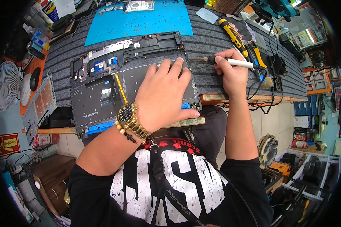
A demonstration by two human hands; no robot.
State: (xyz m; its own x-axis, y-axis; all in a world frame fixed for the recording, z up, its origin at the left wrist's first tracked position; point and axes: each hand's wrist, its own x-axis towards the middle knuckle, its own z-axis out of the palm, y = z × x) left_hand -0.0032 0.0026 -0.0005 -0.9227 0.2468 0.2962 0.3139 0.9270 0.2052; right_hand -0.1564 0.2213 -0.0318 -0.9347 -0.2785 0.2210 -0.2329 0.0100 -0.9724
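Left hand [163, 92] lies spread on the black plastic laptop panel [91, 100], right hand [233, 73] pinches the white-handled soldering iron [239, 63], so mind that tip near those fingers.

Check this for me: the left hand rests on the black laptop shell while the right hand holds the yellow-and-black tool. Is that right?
Not quite. The head view shows the right hand holding a white-handled soldering iron; the yellow-and-black tool lies beyond it. The left hand does rest on the black laptop shell.
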